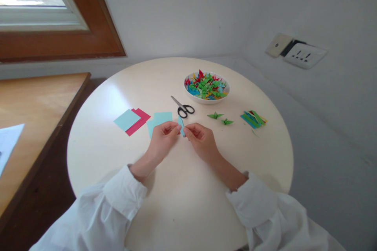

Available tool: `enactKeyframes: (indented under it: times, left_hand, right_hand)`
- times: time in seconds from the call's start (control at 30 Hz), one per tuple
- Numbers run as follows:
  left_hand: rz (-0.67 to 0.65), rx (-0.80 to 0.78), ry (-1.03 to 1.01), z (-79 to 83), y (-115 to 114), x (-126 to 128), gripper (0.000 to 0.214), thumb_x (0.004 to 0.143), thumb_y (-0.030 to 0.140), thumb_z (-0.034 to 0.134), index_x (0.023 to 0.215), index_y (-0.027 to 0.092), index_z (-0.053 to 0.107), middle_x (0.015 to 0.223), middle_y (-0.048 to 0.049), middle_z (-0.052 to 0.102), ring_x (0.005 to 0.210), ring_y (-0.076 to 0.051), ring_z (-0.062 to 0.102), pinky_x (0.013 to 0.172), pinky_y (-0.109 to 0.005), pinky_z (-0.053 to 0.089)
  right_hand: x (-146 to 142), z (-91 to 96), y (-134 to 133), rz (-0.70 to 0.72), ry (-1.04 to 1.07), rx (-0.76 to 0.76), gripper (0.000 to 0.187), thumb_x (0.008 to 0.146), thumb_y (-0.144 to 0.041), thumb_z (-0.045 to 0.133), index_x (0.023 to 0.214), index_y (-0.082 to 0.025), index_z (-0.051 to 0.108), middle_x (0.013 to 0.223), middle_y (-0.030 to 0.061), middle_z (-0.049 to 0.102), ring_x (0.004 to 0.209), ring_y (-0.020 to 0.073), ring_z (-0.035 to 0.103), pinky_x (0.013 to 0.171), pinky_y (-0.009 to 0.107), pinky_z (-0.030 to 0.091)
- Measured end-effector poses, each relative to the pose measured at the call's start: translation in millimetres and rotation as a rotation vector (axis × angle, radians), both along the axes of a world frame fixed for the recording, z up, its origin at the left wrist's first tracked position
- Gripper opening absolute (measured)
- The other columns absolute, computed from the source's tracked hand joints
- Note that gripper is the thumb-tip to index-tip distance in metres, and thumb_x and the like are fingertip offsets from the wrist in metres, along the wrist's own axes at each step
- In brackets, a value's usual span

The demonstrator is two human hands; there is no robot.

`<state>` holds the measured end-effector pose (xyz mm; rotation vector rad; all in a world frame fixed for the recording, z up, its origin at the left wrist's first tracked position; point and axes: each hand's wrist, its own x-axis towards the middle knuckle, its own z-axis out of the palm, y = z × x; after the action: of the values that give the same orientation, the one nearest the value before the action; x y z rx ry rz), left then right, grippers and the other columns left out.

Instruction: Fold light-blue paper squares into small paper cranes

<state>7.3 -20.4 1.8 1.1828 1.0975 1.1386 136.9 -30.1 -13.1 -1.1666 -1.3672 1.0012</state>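
Between my hands is a small folded piece of light blue paper (181,122), a narrow pointed shape standing up from my fingertips. My left hand (165,135) pinches its left side between thumb and fingers. On its right edge, the thumb and fingers of my right hand (200,139) are closed too. My fingers cover the paper's lower part. Flat light blue paper squares (163,117) lie just behind my left hand. Scissors (183,109) with black handles rest beyond the folded paper, blades pointing away to the left.
A white bowl (207,101) full of colourful paper cranes stands at the back. Two green paper cranes (216,115) sit right of the scissors. Paper strips (253,119) lie farther right, and pink and light blue sheets (129,120) at left. The round table (182,204) meets the wall behind.
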Motion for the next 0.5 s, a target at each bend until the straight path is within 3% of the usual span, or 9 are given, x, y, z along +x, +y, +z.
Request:
enactKeyframes:
  times: [0.1, 0.23, 0.5]
  left_hand:
    - [0.074, 0.059, 0.151, -1.3, 1.1, -0.5, 0.018, 0.069, 0.030, 0.062, 0.062, 0.013, 0.061, 0.058, 0.0001, 0.059, 0.054, -0.010, 0.051, 0.052, -0.022, 0.038]
    - [0.034, 0.094, 0.159, -1.2, -0.3, -0.9, 0.018, 0.070, 0.029, 0.061, 0.081, 0.014, 0.060, 0.059, -0.0003, 0.063, 0.050, -0.010, 0.052, 0.047, -0.020, 0.037]
    - [-0.041, 0.146, 0.168, -0.5, -4.0, -1.9, 0.025, 0.072, 0.025, 0.059, 0.095, 0.016, 0.056, 0.049, 0.0049, 0.054, 0.042, -0.007, 0.040, 0.042, -0.018, 0.029]
  right_hand:
    - [0.2, 0.5, -0.3, -0.102, -0.003, 0.065, 0.011, 0.073, -0.029, 0.061, 0.071, -0.018, 0.058, 0.071, 0.0006, 0.061, 0.065, 0.0124, 0.056, 0.059, 0.024, 0.045]
    - [0.5, 1.0, -0.3, -0.077, 0.003, 0.101, 0.010, 0.073, -0.028, 0.061, 0.071, -0.019, 0.060, 0.072, 0.0010, 0.061, 0.066, 0.0126, 0.057, 0.059, 0.025, 0.046]
    - [2.2, 1.6, 3.0, -0.083, 0.077, -0.027, 0.012, 0.066, -0.028, 0.063, 0.072, -0.018, 0.063, 0.073, 0.0032, 0.066, 0.066, 0.0151, 0.060, 0.059, 0.027, 0.049]
